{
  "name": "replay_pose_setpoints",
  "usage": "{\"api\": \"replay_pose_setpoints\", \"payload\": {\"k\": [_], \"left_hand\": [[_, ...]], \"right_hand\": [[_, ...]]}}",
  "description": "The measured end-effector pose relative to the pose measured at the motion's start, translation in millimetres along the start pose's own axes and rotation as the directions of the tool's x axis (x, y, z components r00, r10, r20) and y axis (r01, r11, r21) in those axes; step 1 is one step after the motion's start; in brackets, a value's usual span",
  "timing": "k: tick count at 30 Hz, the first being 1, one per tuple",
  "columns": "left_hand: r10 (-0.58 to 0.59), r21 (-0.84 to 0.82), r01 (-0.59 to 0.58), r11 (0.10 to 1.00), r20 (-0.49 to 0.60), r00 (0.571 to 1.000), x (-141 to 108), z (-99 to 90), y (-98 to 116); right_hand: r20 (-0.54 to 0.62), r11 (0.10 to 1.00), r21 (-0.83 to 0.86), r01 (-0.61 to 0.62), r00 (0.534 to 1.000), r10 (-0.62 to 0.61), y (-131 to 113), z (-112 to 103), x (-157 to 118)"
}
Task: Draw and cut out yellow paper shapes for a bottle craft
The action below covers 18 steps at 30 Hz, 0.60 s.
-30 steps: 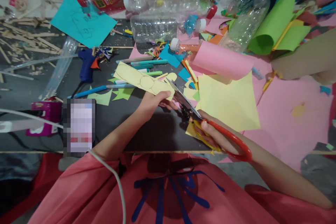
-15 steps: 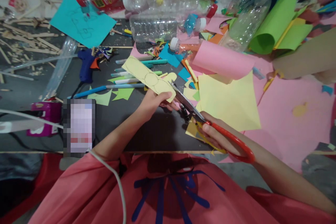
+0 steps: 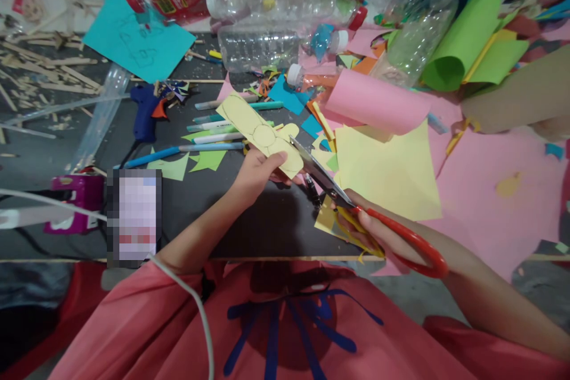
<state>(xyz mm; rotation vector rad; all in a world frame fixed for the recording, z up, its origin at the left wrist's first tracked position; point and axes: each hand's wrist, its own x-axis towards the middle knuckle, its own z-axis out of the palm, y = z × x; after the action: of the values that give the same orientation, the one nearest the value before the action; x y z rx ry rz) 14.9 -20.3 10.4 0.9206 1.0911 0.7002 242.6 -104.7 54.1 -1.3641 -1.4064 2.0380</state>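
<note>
My left hand (image 3: 260,175) pinches a strip of yellow paper (image 3: 240,119) with a flower outline drawn on it, thumb on top and fingers beneath. One petal edge of the paper is cut to a rounded shape. In my right hand (image 3: 378,231) is a pair of scissors (image 3: 412,237) with red handles, its blades pointing up and left. The blade tips lie at the paper's right edge, beside the drawn petals. Part of the right fingers is hidden behind the handles. Below that hand lies a yellow paper scrap (image 3: 327,219).
Several markers (image 3: 218,138) and a blue glue gun (image 3: 145,110) lie to the left. A phone (image 3: 138,214) rests near the front edge by a purple power block (image 3: 80,202). Plastic bottles (image 3: 262,44) line the back. Yellow paper (image 3: 387,172) and pink paper (image 3: 481,208) cover the right.
The yellow paper strip has shifted slightly right and turned a little in my left hand. My right hand and the scissor handles have moved slightly right, with the handles spread wider.
</note>
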Motion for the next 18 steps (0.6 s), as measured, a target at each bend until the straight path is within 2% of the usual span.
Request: {"api": "replay_pose_setpoints", "payload": {"k": [5, 13, 18], "left_hand": [[0.023, 0.007, -0.023, 1.000, 0.029, 0.999, -3, 0.0, 1], [0.035, 0.041, -0.036, 0.998, 0.043, 0.998, -4, -0.9, 1], [0.022, 0.028, -0.024, 0.999, 0.041, 0.999, -4, -1.2, 2]], "right_hand": [[0.008, 0.995, -0.038, -0.093, 0.996, 0.094, -6, 3, 1], [0.029, 0.995, 0.097, -0.030, 0.999, 0.027, -1, 9, 7], [0.001, 0.994, 0.102, -0.031, 1.000, 0.031, -1, 12, 8]]}}
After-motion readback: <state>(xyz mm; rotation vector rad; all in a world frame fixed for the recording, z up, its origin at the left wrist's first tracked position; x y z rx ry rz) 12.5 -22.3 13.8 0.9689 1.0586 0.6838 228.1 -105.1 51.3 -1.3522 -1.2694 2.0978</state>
